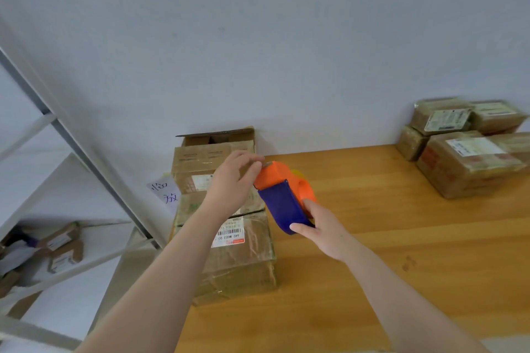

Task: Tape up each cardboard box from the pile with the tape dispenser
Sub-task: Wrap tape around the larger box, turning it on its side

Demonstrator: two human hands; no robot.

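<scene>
Tape dispenser (282, 195): orange and blue, held above the worktop (372, 238) near its left edge. Right hand (318, 226): fingers clamped on the blue handle. Left hand (232, 180): fingers pinched together at the dispenser's front tip. Cardboard box (229, 243): at the worktop's left edge, labelled, another box (213, 157) behind it with its flaps open. Stacked boxes (464, 146): back right corner.

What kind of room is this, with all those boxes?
Probably a small packing or parcel storeroom. Labelled cardboard boxes are stacked on a wooden table, a metal shelf rack holds more parcels, and the right hand holds a tape dispenser.
</scene>
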